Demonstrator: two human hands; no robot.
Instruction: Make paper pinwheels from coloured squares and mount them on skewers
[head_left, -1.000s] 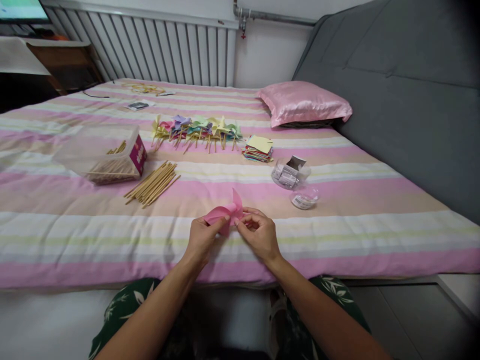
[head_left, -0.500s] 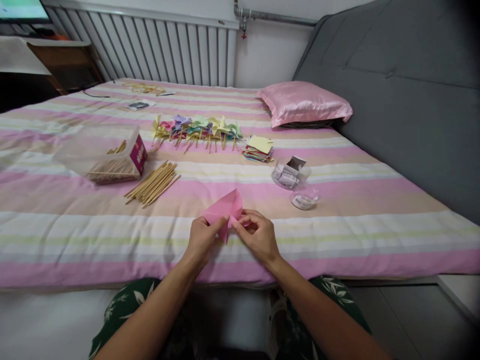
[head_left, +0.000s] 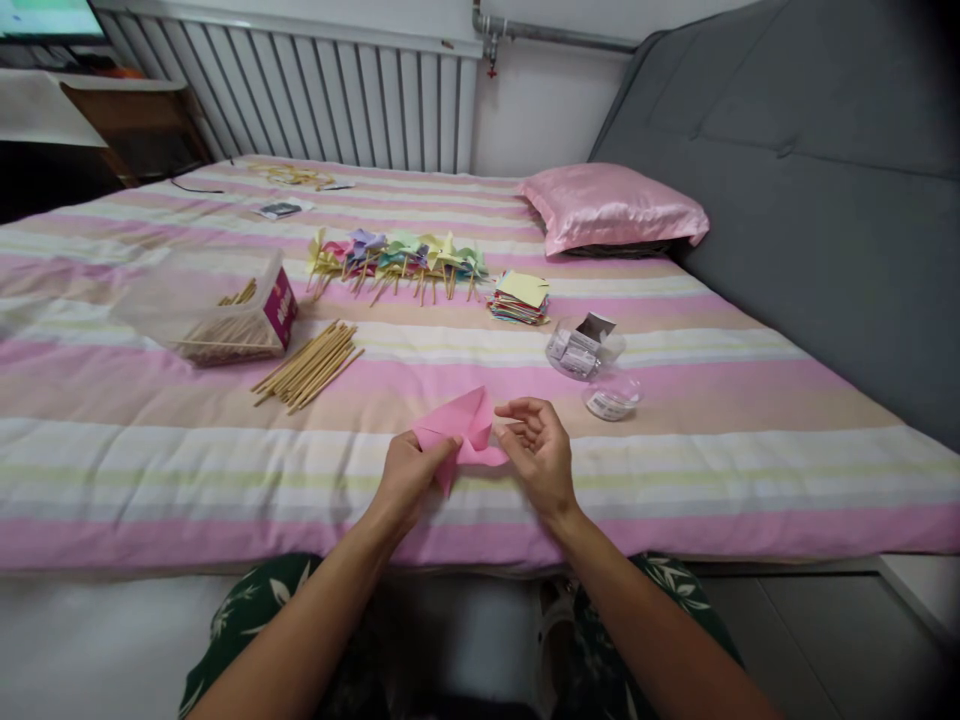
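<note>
Near the bed's (head_left: 675,520) front edge, your left hand (head_left: 405,478) pinches one folded pink paper (head_left: 461,428); your right hand (head_left: 541,452) hovers beside it, fingers loosely apart. One stick bundle (head_left: 309,366) lies well left, two clear containers (head_left: 592,365) right, striped sheet between

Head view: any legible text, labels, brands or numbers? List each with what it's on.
None can be read.
Magenta label on the clear stick box: pale print, too blurred.
Small packets in the clear container: markings too small.
Label on the round lid: dark print, illegible.
Card lying far back on the bedspread: too distant.
Pink paper pinched by the left hand: no print shows.
</note>
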